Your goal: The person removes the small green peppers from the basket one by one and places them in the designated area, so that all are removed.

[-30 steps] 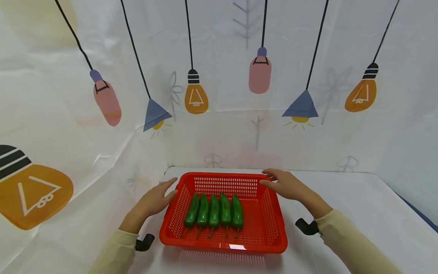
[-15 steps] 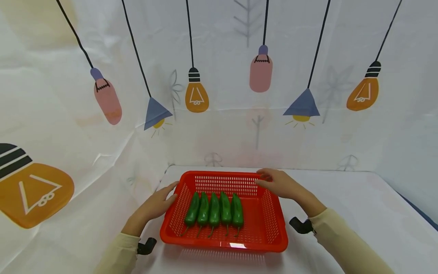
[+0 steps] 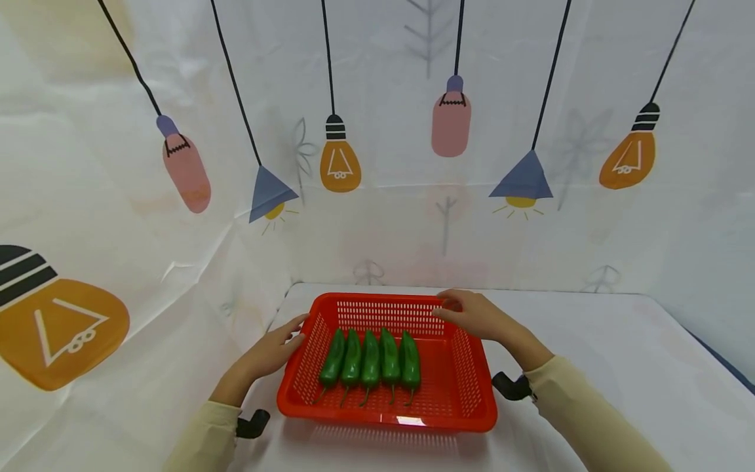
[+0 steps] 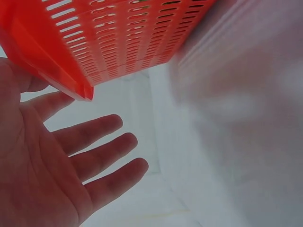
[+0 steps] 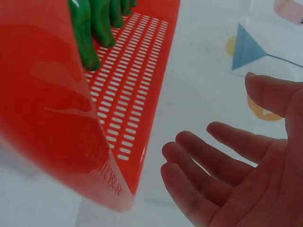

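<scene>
Left grip [image 3: 268, 355] and right grip [image 3: 476, 317] are released, at the far corners of the basket [image 3: 445, 380] on the desk [image 3: 596, 328]. The basket likely keeps the peppers [image 3: 370, 364], rowed toward its left, from rolling.

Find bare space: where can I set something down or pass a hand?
Free: white table, beyond the right sleeve to the table's right edge; also inside the red basket, between the rightmost pepper and right wall.
Crowded: basket's left and middle, five green peppers in a row; rim sides, left hand and right hand there.
</scene>
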{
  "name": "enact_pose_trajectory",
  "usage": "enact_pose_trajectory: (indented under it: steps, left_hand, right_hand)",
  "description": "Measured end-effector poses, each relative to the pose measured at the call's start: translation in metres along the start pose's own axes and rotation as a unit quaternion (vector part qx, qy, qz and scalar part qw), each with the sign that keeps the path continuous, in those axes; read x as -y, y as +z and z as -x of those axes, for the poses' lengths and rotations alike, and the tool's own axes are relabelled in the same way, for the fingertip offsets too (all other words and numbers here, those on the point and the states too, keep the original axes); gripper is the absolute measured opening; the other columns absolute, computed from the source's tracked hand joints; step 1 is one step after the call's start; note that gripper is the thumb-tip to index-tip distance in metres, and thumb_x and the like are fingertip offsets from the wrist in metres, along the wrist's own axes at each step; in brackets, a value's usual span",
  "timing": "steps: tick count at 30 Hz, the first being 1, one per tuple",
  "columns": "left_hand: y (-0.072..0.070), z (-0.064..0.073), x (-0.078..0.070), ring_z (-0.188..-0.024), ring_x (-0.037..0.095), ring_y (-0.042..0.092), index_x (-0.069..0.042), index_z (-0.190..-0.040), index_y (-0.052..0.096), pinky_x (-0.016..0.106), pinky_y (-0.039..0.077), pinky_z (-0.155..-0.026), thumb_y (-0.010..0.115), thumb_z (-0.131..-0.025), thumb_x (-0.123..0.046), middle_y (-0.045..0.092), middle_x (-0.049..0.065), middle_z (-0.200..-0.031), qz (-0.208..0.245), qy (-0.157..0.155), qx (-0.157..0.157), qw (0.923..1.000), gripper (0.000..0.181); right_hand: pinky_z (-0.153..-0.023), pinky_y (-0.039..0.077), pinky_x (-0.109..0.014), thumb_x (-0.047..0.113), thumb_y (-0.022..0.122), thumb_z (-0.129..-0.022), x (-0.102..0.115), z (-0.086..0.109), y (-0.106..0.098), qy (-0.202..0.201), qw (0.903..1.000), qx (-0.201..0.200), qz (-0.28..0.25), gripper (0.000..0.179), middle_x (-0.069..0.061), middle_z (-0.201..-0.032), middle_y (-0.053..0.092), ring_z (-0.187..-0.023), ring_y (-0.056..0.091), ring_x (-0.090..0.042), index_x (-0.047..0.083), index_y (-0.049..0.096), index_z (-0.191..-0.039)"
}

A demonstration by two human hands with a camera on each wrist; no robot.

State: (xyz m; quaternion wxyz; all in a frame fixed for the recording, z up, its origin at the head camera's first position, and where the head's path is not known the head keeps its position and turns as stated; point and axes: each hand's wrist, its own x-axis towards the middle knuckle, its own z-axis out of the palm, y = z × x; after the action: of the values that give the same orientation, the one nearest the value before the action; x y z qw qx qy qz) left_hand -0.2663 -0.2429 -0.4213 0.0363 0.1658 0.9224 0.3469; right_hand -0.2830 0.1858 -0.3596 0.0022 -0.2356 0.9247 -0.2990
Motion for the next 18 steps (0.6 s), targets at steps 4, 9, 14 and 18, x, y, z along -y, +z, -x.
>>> enact_pose_trajectory:
  steps: [4,9,14,18]
  left_hand:
    - [0.001,0.0,0.003,-0.127,0.043,0.053,-0.012,-0.157,0.038,0.058,0.049,-0.096,0.049,-0.108,-0.034,0.057,0.02,-0.14,0.011,-0.021,0.003,0.9997,0.055]
    - [0.002,0.0,0.005,-0.126,0.043,0.055,-0.014,-0.157,0.036,0.059,0.049,-0.096,0.047,-0.108,-0.036,0.055,0.022,-0.141,0.026,-0.026,0.01,0.9993,0.055]
    - [0.007,0.001,0.008,-0.122,0.039,0.059,-0.015,-0.159,0.032,0.06,0.047,-0.098,0.042,-0.11,-0.038,0.052,0.024,-0.144,0.045,-0.029,0.014,0.9985,0.056]
    - [0.009,0.001,0.011,-0.118,0.035,0.062,-0.016,-0.16,0.029,0.059,0.047,-0.098,0.039,-0.11,-0.039,0.052,0.024,-0.144,0.067,-0.033,0.015,0.9971,0.056]
  right_hand:
    - [-0.093,0.051,-0.057,0.035,0.061,-0.101,0.004,-0.003,0.003,0.001,1.0,0.002,-0.004,0.05,-0.018,-0.121,0.067,-0.113,0.063,-0.038,-0.002,0.06,-0.135]
    - [-0.094,0.051,-0.057,0.035,0.061,-0.101,0.008,-0.005,0.003,0.005,0.9998,0.005,-0.018,0.05,-0.018,-0.123,0.066,-0.115,0.062,-0.039,-0.002,0.059,-0.135]
    - [-0.095,0.05,-0.057,0.035,0.062,-0.101,0.011,-0.008,0.007,0.009,0.9993,0.011,-0.033,0.051,-0.018,-0.123,0.066,-0.115,0.062,-0.039,-0.003,0.059,-0.135]
    - [-0.096,0.049,-0.057,0.036,0.061,-0.101,0.014,-0.011,0.01,0.01,0.999,0.018,-0.04,0.052,-0.018,-0.123,0.066,-0.116,0.061,-0.039,-0.003,0.058,-0.136]
